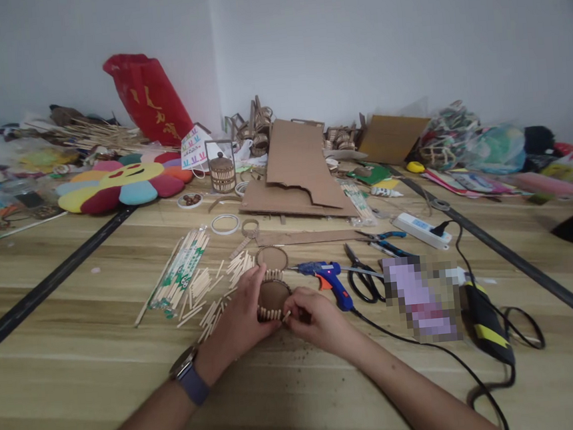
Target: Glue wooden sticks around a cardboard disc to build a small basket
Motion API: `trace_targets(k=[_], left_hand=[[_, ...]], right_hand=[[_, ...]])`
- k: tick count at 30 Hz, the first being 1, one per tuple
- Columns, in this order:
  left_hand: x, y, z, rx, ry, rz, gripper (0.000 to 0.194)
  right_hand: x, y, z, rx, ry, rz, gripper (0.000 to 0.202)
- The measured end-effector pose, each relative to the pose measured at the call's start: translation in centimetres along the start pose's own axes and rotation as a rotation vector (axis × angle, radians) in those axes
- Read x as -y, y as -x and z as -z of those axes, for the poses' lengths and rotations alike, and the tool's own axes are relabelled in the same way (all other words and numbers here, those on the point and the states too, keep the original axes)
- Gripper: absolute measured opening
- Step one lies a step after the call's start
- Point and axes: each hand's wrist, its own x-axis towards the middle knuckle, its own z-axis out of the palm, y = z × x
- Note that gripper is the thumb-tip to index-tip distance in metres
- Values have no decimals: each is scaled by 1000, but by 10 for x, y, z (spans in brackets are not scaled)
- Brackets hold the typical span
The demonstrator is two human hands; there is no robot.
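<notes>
A round cardboard piece [275, 295] lies low on the table, with short wooden stick pieces standing around part of its rim. My left hand [247, 305] is wrapped about its left side, thumb and fingers holding the rim. On the near right edge, my right hand [315, 316] pinches a short wooden stick [287, 316] against the rim. Just beyond lies a ring with a cardboard disc [272, 259]. Right of it rests a blue glue gun [328, 279] with an orange trigger. Loose cut sticks [202, 286] lie scattered left of my left hand.
Black scissors [365, 276], pliers [386, 236] and a white power strip [422, 230] are on the right. A cord runs from the glue gun toward the front right. Behind stand cardboard sheets [294, 161] and a small lidded stick basket [222, 172]. Packaged sticks [183, 267] lie left.
</notes>
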Motion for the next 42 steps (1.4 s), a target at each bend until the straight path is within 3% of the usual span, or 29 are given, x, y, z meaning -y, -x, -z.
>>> trace_targets(k=[21,42], left_hand=[[-1,0,-1,-31,-11,-27,109],[-3,-2,2,-16,-11,-42,108]], right_hand=[[-5,-1,-5,21,43,-2,20],[-3,2,-2,55,344,122,13]])
